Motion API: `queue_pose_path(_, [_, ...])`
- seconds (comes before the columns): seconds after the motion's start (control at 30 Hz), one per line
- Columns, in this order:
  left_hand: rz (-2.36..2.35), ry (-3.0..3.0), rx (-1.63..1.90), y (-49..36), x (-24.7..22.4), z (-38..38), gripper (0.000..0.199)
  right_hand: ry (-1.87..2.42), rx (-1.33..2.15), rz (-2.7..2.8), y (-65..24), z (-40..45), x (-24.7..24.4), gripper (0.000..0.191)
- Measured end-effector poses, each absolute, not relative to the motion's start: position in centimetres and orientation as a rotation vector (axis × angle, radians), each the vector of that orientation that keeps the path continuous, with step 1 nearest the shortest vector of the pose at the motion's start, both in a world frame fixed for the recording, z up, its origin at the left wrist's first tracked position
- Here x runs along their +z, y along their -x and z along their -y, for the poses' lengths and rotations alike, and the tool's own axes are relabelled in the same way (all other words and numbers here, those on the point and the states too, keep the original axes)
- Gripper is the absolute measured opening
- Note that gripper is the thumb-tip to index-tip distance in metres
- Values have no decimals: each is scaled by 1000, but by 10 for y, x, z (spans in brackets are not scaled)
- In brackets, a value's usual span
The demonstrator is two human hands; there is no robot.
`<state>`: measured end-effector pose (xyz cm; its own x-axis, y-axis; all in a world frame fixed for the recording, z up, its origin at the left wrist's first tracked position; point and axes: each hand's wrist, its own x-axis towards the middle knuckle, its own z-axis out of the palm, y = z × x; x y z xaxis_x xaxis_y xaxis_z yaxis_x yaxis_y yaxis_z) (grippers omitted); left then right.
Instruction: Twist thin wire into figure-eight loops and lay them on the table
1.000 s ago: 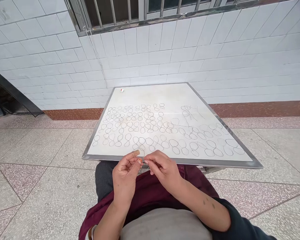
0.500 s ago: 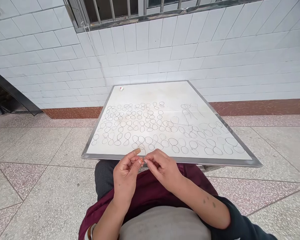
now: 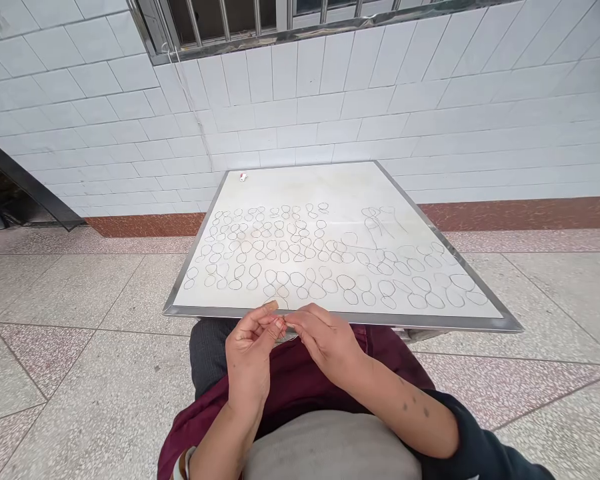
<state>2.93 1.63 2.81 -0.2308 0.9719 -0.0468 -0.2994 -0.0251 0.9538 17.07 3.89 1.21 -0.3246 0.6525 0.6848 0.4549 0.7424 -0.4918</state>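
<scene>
Left hand (image 3: 250, 357) and right hand (image 3: 327, 350) closer together than half second ago, right hand lower, just above near edge of board. Fingertips (image 3: 279, 323) of both pinched narrow, meeting; held item between them too fine to tell, perhaps thin wire. Plaster (image 3: 271, 305) on left finger. White board (image 3: 300, 193), metal frame, ahead; rows of dark loops (image 3: 297, 279) on it; small red-white bit (image 3: 243, 177) near far corner.

You have one left hand (image 3: 249, 357), one right hand (image 3: 325, 350), one counter (image 3: 405, 321), one small red-and-white object (image 3: 243, 177), and dozens of thin dark loops (image 3: 297, 280).
</scene>
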Motion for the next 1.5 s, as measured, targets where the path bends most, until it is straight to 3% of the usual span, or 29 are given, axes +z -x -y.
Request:
queue_pose_path(0.23, [-1087, -795, 1507, -29, 28, -17, 22, 803, 275, 2039, -174, -39, 11, 25])
queue_pose_path(0.4, [-1102, -833, 1467, -28, 32, -15, 32, 975, 942, 1720, -176, -42, 21, 8])
queue_pose_path(0.5, [-1066, -851, 1430, -28, 37, -13, 43, 934, 1357, 1458, -176, -45, 25, 13])
queue_pose_path(0.63, [-1007, -810, 1365, -28, 43, -11, 50, 776, 1610, 1296, -178, -49, 20, 16])
queue_pose_path(0.93, [-984, -782, 1187, -25, 48, -9, 54, 619, 1646, 1335, -181, -51, 10, 10])
queue_pose_path(1.1, [-975, -798, 1160, -25, 45, -12, 48, 702, 1609, 1378, -185, -50, 13, 14])
queue_pose_path(1.33, [-950, -711, 1137, -29, 43, -14, 59, 647, 1846, 1124, -182, -54, 6, 19])
queue_pose_path(1.5, [-1011, -841, 1169, -28, 39, -15, 59, 702, 1819, 1030, -176, -51, 5, 24])
